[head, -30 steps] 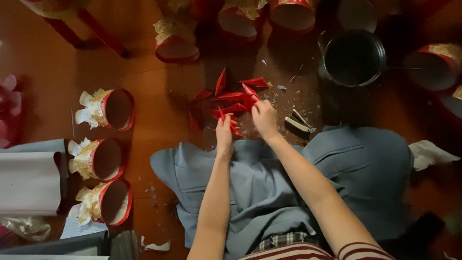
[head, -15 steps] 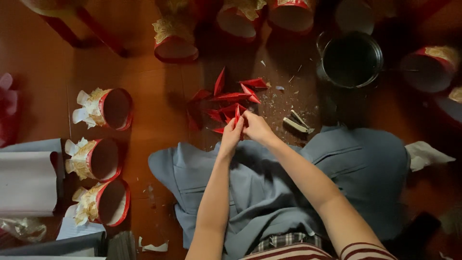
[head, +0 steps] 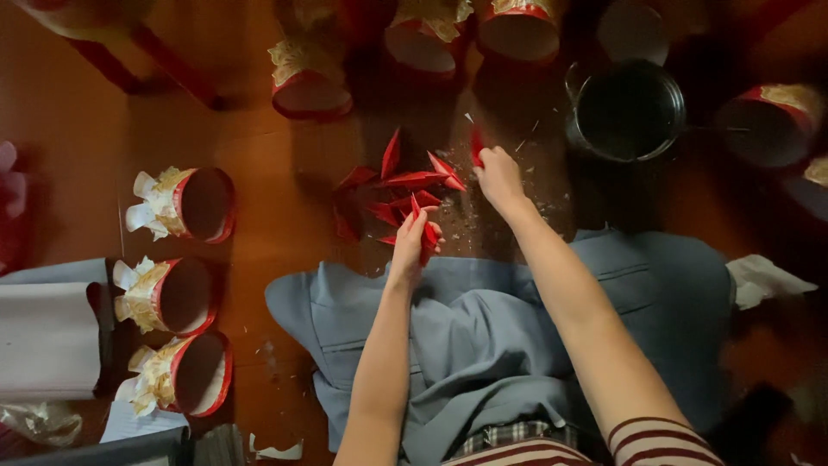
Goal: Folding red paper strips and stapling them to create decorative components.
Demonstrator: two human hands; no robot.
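A loose pile of pointed red paper pieces [head: 388,194] lies on the wooden floor in front of my knees. My left hand [head: 412,246] is closed around a folded red paper piece [head: 426,226] at the pile's near edge. My right hand [head: 498,175] has reached further out, to the right of the pile, and pinches a small red paper piece [head: 476,147] between its fingertips. A grey-blue cloth [head: 483,336] covers my lap below both arms.
Three red cylindrical cups with cream paper frills [head: 185,204] lie on their sides at the left. More red cups [head: 306,78] stand along the top. A dark metal pot [head: 628,110] sits at the upper right. Paper scraps [head: 479,220] litter the floor. White box [head: 43,341] at far left.
My right hand has left the pile and moved up and to the right, now pinching a small red piece. My left hand stays at the pile's near edge holding its red piece.
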